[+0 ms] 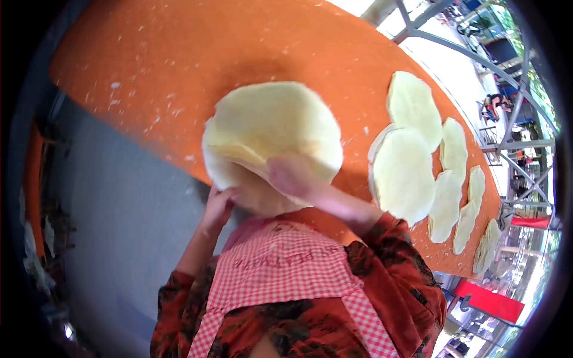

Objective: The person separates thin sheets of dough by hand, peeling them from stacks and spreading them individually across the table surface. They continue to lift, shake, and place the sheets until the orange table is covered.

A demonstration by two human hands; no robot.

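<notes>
Metal bars stand off to my right, grey floor spreads left, and between runs a white-specked orange tabletop. Pale rounds lie along its right side. Large pale sheets, a fold raised across them, lie under my blurred right grip; my left grip touches their near-left rim. How far either is closed, or whether it holds them, I cannot tell.

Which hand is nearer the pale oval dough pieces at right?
Right. Right hand: left of the pieces, on a round pale dough sheet; left hand: farther left, at its edge.
</notes>
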